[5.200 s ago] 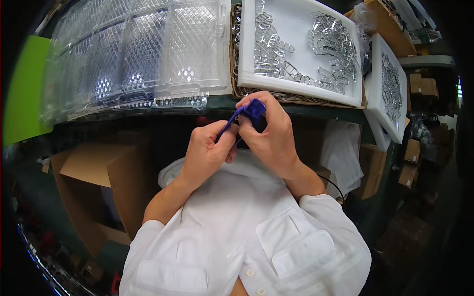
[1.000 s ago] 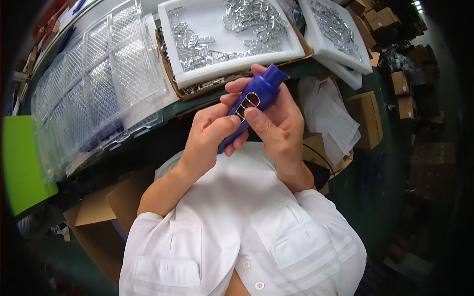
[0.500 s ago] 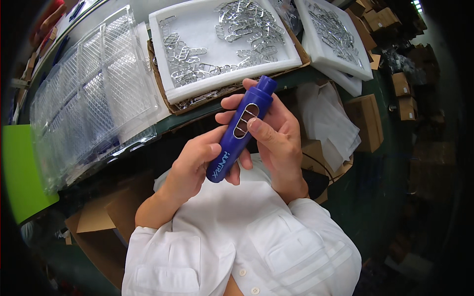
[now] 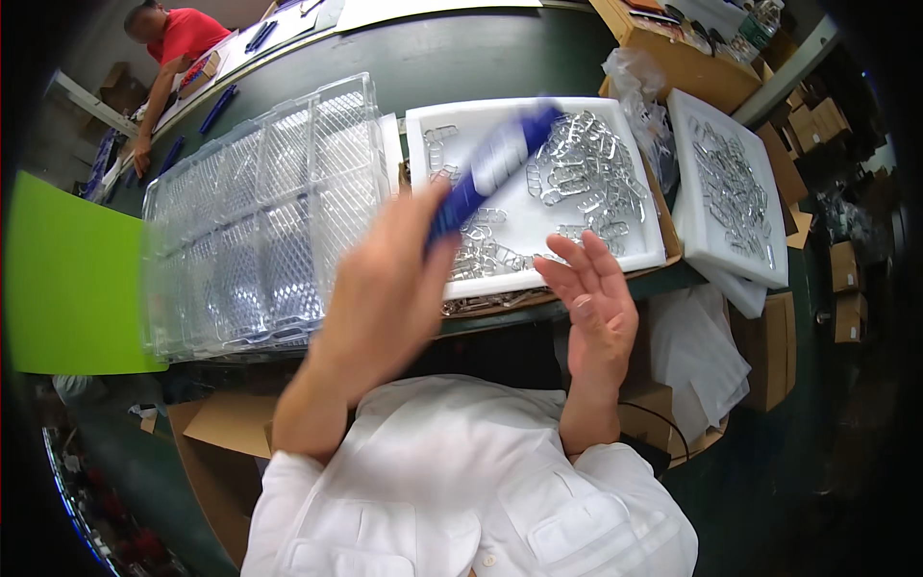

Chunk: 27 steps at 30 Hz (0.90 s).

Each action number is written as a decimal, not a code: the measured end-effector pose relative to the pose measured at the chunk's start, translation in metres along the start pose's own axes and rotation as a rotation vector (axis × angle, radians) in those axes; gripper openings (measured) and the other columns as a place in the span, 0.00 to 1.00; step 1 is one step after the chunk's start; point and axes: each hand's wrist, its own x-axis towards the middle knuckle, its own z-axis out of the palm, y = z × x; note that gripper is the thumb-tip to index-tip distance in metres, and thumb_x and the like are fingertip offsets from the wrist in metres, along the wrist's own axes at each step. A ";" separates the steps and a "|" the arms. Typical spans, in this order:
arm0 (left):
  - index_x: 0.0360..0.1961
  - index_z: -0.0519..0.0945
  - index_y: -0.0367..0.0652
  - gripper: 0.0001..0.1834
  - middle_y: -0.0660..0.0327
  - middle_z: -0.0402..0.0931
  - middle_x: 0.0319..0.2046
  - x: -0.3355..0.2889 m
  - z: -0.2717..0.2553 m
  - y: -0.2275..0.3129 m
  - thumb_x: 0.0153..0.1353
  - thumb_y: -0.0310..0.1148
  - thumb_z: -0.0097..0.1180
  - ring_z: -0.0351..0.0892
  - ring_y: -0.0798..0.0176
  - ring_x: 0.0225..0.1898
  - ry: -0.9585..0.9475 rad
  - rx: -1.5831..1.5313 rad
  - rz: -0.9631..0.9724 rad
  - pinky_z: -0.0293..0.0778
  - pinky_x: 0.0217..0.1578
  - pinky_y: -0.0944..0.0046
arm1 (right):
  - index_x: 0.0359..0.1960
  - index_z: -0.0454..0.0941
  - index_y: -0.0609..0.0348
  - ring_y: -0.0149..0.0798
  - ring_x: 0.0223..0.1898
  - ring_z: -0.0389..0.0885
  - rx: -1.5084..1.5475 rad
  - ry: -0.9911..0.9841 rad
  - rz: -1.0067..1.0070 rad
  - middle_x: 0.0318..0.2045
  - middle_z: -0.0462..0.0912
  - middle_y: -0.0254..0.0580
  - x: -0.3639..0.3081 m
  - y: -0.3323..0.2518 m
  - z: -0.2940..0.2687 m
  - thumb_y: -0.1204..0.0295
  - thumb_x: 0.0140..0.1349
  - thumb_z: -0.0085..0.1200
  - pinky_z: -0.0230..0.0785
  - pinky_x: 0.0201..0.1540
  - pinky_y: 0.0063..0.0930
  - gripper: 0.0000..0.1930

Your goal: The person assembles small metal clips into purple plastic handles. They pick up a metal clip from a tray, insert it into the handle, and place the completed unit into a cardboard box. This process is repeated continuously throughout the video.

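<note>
Fingers of the left hand (image 4: 385,284) clamp the lower end of a blue tube (image 4: 468,195); those of the right hand (image 4: 598,313) spread apart. The table (image 4: 471,53) is partly hidden beneath a clear compartmented tray (image 4: 260,221), contents hard to make out, and a white foam tray (image 4: 630,262). Before the latter slants the motion-blurred tube, pale-windowed; inside lie metal clips (image 4: 588,168).
</note>
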 end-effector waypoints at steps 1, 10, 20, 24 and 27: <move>0.64 0.77 0.38 0.25 0.46 0.84 0.45 0.036 0.000 -0.022 0.66 0.26 0.63 0.86 0.47 0.42 0.018 0.026 -0.035 0.78 0.43 0.54 | 0.73 0.60 0.74 0.51 0.61 0.83 -0.051 0.006 0.005 0.64 0.77 0.65 0.005 -0.001 -0.004 0.71 0.70 0.60 0.71 0.67 0.44 0.35; 0.67 0.77 0.40 0.28 0.43 0.79 0.63 0.212 -0.021 -0.206 0.75 0.47 0.56 0.79 0.47 0.64 0.169 0.477 0.146 0.70 0.66 0.53 | 0.65 0.75 0.66 0.38 0.50 0.87 -0.654 0.062 0.009 0.51 0.87 0.49 0.009 -0.001 -0.026 0.81 0.69 0.59 0.76 0.57 0.33 0.22; 0.64 0.79 0.39 0.18 0.58 0.83 0.52 -0.232 -0.269 -0.139 0.76 0.28 0.53 0.81 0.66 0.49 0.712 0.367 -0.487 0.77 0.54 0.64 | 0.47 0.86 0.60 0.51 0.47 0.84 -1.524 -0.590 -0.407 0.46 0.85 0.46 0.101 0.059 0.008 0.76 0.62 0.64 0.77 0.51 0.41 0.11; 0.55 0.83 0.40 0.14 0.61 0.85 0.41 -0.397 -0.272 -0.157 0.75 0.34 0.56 0.81 0.70 0.35 0.935 0.311 -0.986 0.78 0.40 0.68 | 0.51 0.86 0.61 0.48 0.46 0.85 -1.659 -0.650 -0.408 0.46 0.84 0.46 0.105 0.048 0.004 0.76 0.65 0.61 0.77 0.49 0.39 0.13; 0.49 0.85 0.39 0.13 0.56 0.87 0.35 -0.550 -0.240 -0.169 0.72 0.33 0.53 0.87 0.65 0.32 0.496 0.143 -1.472 0.80 0.32 0.62 | 0.58 0.82 0.58 0.48 0.44 0.85 -1.729 -0.840 -0.418 0.45 0.84 0.46 0.118 0.055 0.006 0.75 0.67 0.60 0.77 0.48 0.38 0.17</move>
